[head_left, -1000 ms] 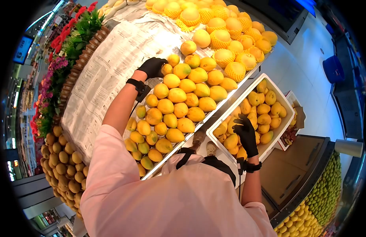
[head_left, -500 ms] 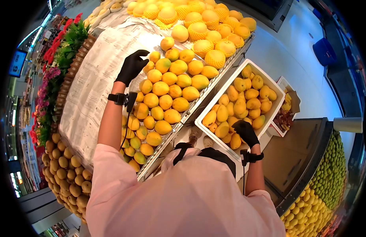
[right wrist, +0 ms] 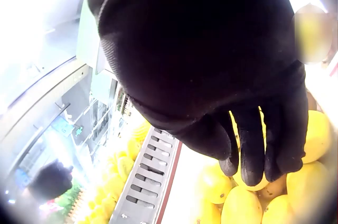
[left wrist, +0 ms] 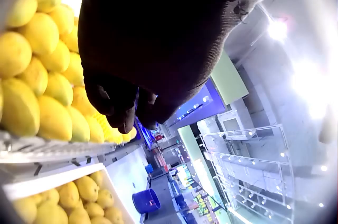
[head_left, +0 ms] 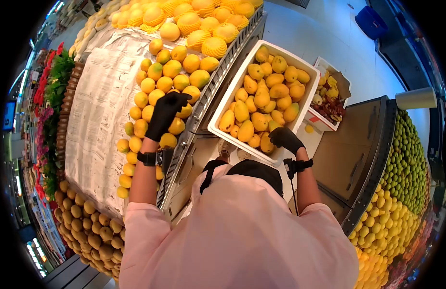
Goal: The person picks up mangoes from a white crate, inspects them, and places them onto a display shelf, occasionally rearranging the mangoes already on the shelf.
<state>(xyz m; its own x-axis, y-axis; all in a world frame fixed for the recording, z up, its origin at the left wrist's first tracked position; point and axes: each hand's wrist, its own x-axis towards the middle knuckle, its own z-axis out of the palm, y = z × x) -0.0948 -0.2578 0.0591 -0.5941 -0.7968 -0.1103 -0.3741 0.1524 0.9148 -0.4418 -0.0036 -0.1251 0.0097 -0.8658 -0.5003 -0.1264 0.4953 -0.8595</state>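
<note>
My left hand [head_left: 167, 113], in a black glove, is above the rows of yellow mangoes [head_left: 165, 83] on the display stand, near its slatted edge. No fruit shows in its loosely bent fingers in the left wrist view. The gloved right hand [head_left: 286, 139] is over the near right corner of a white foam box [head_left: 217, 111] filled with mangoes [head_left: 259, 96]. In the right wrist view its fingers [right wrist: 252, 168] point down among the mangoes, nearly straight, with yellow fruit showing between and beneath them. Its palm side is hidden.
Newspaper [head_left: 95, 115] covers the stand left of the mangoes. Large yellow fruit in foam nets [head_left: 214, 47] lie beyond them, and brown round fruit [head_left: 88, 216] at the near left. A metal slatted rail [head_left: 203, 94] edges the stand. A smaller box [head_left: 336, 123] adjoins the foam box.
My left hand has left a mango at the far side of the rows and come back over the mangoes toward the rail. The right hand has lowered to the box's near corner. The head view has turned right.
</note>
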